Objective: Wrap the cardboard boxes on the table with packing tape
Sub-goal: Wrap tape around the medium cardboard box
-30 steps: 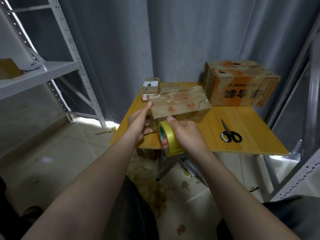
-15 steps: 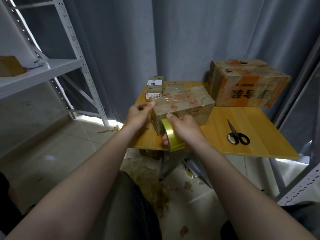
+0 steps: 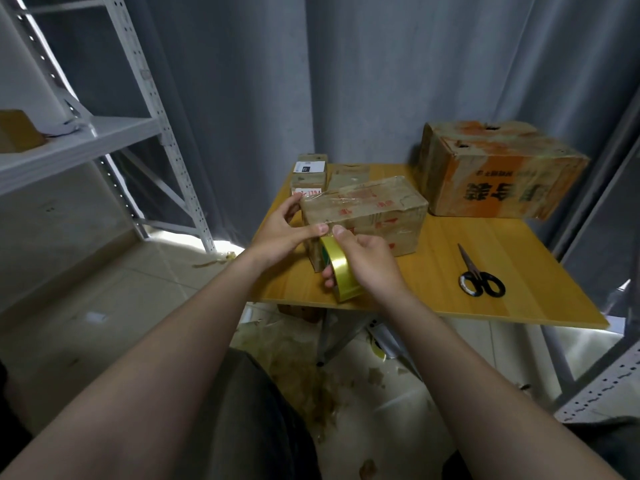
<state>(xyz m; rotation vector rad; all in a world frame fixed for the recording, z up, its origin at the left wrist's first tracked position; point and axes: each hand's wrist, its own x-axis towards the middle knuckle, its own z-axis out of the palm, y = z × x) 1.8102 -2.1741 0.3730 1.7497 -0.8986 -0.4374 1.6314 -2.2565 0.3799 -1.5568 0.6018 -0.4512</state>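
Note:
A mid-sized cardboard box (image 3: 367, 209) with red print and shiny tape on top lies on the yellow wooden table (image 3: 460, 258). My right hand (image 3: 369, 263) grips a roll of yellow packing tape (image 3: 341, 271) against the box's near left corner, thumb on the top edge. My left hand (image 3: 282, 233) rests on the box's left end, its fingertip pressing the near top edge beside my right thumb. A big orange-printed box (image 3: 498, 171) stands at the back right. Two small boxes (image 3: 310, 174) sit behind the mid-sized one.
Black-handled scissors (image 3: 479, 280) lie on the table to the right of my hands. A white metal shelf rack (image 3: 104, 133) stands at the left. Grey curtains hang behind. Tape scraps litter the floor under the table.
My left hand slid from the box's top left corner toward the near edge, its finger now meeting my right thumb. The tape roll stays at the near left corner.

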